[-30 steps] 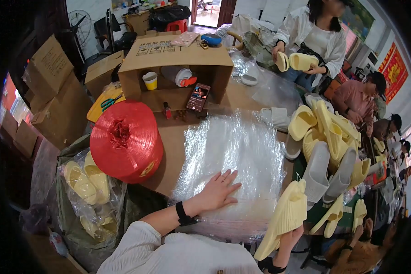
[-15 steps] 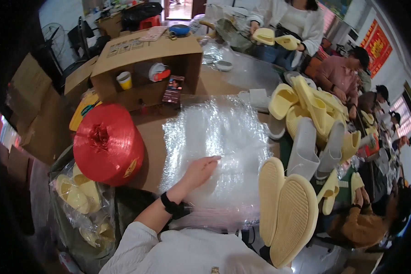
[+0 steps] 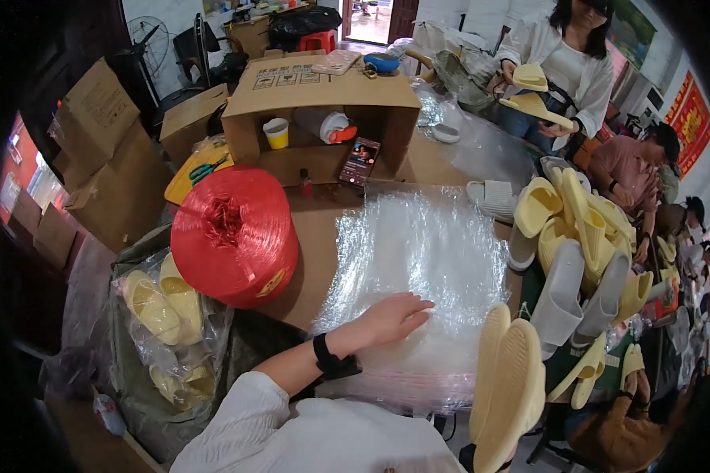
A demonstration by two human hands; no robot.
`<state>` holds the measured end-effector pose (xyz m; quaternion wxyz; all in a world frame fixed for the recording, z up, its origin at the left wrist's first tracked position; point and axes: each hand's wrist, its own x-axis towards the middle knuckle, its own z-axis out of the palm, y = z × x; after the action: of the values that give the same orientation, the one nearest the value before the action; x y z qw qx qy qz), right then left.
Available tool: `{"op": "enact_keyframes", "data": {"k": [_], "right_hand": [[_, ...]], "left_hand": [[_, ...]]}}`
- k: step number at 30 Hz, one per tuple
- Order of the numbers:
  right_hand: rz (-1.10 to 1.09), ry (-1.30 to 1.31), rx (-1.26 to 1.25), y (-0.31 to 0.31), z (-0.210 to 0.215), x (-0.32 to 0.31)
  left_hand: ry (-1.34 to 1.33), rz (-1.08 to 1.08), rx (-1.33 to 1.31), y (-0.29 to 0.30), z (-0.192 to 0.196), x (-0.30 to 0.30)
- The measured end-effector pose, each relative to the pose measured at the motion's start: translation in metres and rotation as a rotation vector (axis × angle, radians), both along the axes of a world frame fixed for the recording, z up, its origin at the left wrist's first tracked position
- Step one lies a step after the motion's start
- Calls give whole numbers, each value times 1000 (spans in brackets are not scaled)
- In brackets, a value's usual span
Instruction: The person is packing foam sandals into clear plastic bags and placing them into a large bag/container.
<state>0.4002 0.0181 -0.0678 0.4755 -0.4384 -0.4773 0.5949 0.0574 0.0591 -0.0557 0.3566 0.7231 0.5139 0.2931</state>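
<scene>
My left hand (image 3: 394, 319) rests on a stack of clear plastic bags (image 3: 418, 244), fingers stretched out and thumb apart, with a black band on the wrist. A pair of pale yellow slippers (image 3: 514, 378) is held upright at the right of the stack, ribbed soles showing. My right hand is almost wholly hidden behind these slippers, which it grips low down. Beyond them lies a heap of slippers, with grey ones (image 3: 560, 296) in front and yellow ones (image 3: 580, 209) behind.
A big red roll of plastic twine (image 3: 233, 236) stands left of the bags. Behind is an open cardboard box (image 3: 315, 87) with a cup (image 3: 276, 132) and a phone (image 3: 360, 162). Bagged yellow slippers (image 3: 162, 307) fill a sack at the lower left. Co-workers sit along the right.
The view has swung, so the scene sits further right. My left hand has opened its fingers more over the bags. The held slippers have turned more edge-on.
</scene>
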Motion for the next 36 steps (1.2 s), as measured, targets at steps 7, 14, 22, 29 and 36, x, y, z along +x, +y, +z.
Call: {"op": "enact_keyframes", "data": {"k": [7, 14, 22, 29, 36], "right_hand": [[63, -5, -12, -1, 17, -23], [129, -9, -34, -6, 34, -43], [25, -358, 270, -5, 63, -45], [126, -354, 248, 1, 69, -53], [78, -407, 160, -25, 76, -23]], "left_hand": [[-119, 90, -157, 7, 19, -6], [-160, 96, -116, 7, 14, -5], [-296, 135, -103, 5, 19, -7], [-335, 79, -42, 0, 9, 2], [-397, 154, -175, 4, 18, 0]]}}
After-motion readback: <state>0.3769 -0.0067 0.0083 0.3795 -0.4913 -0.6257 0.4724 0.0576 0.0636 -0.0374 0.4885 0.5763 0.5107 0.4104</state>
